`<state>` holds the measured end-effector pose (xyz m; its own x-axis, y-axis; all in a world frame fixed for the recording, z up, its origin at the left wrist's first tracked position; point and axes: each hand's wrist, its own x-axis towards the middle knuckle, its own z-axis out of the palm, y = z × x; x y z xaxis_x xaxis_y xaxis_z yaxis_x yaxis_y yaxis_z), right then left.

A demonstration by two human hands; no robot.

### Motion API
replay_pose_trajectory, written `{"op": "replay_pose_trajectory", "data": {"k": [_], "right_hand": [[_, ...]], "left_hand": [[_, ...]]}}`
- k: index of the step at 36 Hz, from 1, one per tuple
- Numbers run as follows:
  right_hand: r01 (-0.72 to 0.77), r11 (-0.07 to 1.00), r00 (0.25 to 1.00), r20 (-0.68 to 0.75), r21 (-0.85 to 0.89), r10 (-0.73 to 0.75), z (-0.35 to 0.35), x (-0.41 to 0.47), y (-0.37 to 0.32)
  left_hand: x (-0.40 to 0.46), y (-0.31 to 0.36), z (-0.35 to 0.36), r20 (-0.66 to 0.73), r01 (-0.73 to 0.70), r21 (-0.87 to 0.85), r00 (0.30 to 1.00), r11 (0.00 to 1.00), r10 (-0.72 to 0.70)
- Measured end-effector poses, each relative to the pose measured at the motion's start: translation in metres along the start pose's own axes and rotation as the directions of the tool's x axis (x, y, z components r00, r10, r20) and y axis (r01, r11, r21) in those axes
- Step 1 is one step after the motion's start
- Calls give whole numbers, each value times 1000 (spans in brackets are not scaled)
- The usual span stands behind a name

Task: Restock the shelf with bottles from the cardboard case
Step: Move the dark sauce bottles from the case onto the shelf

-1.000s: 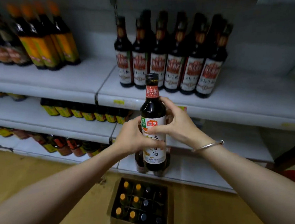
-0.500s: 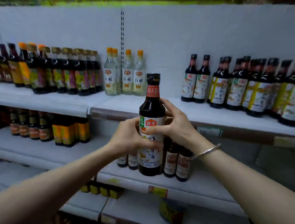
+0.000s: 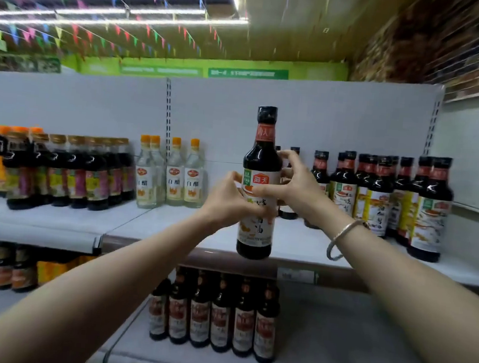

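Left hand: left hand (image 3: 232, 201) sits just left of centre frame, fingers and thumb curled round the label of the dark bottle (image 3: 259, 183), gripping its middle from the left.
Right hand: right hand (image 3: 298, 186) sits just right of centre, thumb across the label front and fingers curved round the far side of the bottle's shoulder, so both hands are clamped on the same bottle.
Bracelet: a silver bracelet (image 3: 339, 240) hangs on the right wrist, right of centre.
Dark bottle: upright at centre frame, black cap on top, red neck band, white and orange label; its base shows in front of the front edge of the top shelf (image 3: 149, 225), and whether it touches the shelf cannot be told.
Top shelf: a white board running across mid frame, with a bare stretch directly behind the held bottle.
Clear bottles: four clear bottles (image 3: 175, 176) with orange caps stand left of centre on the top shelf, near the upright slotted post.
Left group: dark bottles with mixed labels (image 3: 70, 171) crowd the far left of the same shelf.
Right group: dark bottles with white labels (image 3: 380, 192) stand in rows at the right, just behind the right hand.
Lower shelf: a row of six dark bottles (image 3: 213, 314) stands at lower centre, beneath the held bottle.
Ceiling: coloured pennant flags (image 3: 101, 30) and tube lights fill the upper left.
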<state>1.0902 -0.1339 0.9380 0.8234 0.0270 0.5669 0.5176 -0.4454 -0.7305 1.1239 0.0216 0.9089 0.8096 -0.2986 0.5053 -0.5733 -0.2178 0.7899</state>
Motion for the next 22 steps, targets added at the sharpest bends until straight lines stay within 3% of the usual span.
{"op": "replay_pose_trajectory", "data": {"k": [10, 22], "right_hand": [[-27, 1000, 995, -98, 15, 28, -20, 35, 27], [-55, 998, 986, -154, 14, 57, -40, 67, 72]], "left_hand": [[65, -16, 22, 66, -67, 10, 996, 998, 66], [115, -40, 45, 262, -29, -127, 963, 991, 62]]}}
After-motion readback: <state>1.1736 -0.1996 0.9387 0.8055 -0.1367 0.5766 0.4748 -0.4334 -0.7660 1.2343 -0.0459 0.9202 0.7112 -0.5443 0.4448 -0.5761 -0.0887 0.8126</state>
